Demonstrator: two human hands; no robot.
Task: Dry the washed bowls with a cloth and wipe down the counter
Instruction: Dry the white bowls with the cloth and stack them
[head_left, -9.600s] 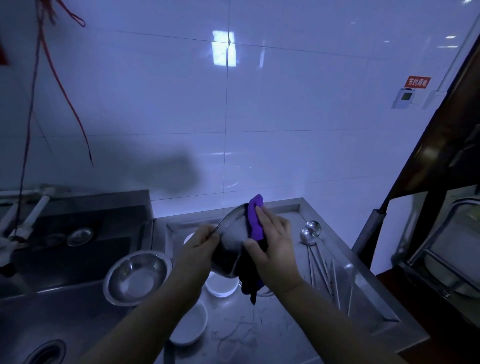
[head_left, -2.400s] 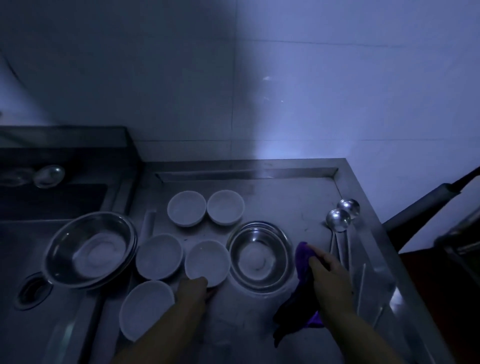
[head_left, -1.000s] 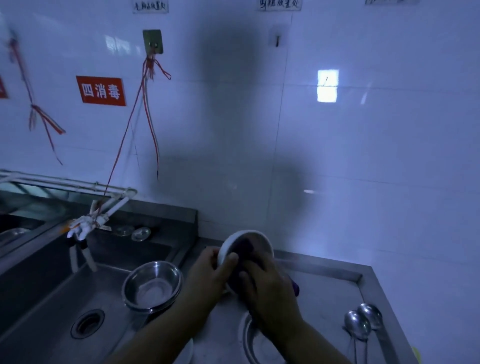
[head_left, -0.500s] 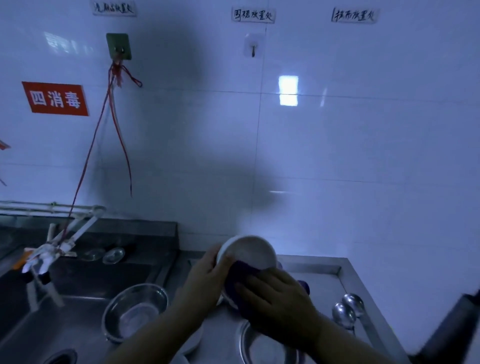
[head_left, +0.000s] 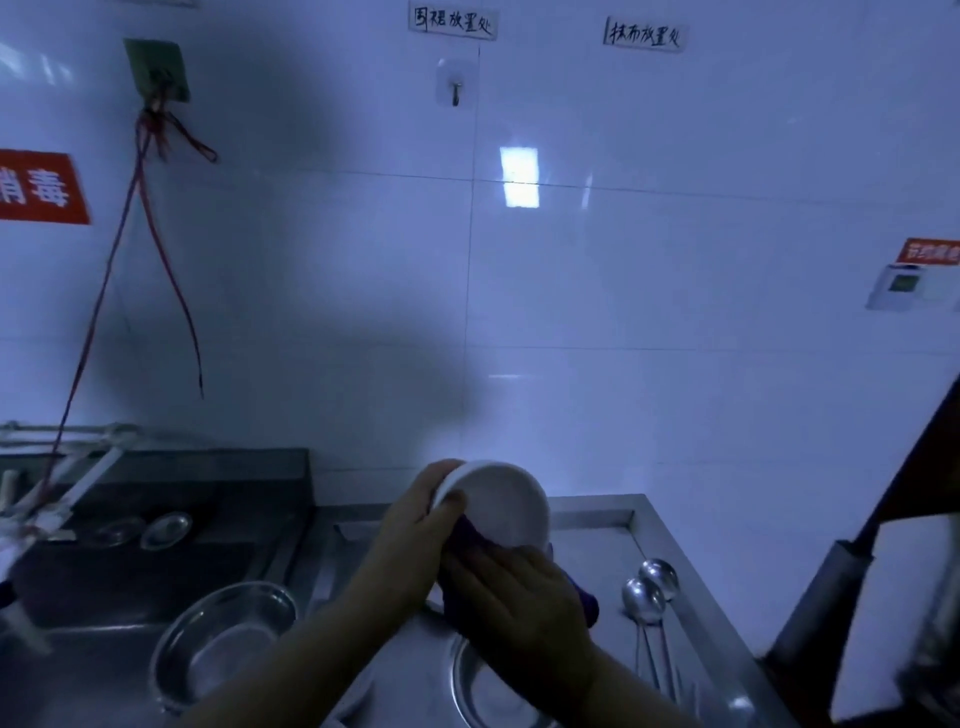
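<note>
A small white bowl (head_left: 503, 504) is held up above the steel counter (head_left: 592, 525), tilted with its inside facing me. My left hand (head_left: 415, 519) grips its left rim, thumb over the edge. My right hand (head_left: 519, 597) holds a purple cloth (head_left: 470, 540) pressed against the bowl's lower side; part of the cloth hangs out at the right. A steel bowl (head_left: 478, 691) sits on the counter under my right arm, mostly hidden.
A larger steel bowl (head_left: 223, 639) rests at the sink's edge on the left. Two steel ladles (head_left: 649, 592) lie on the counter's right side. A dark sink basin (head_left: 130, 571) with small lids lies to the left, and a dark frame stands at the right.
The camera view has shifted a little right and down. The white bowl has tipped so its inside faces me more, and my right hand with the cloth has slid lower beneath it.
</note>
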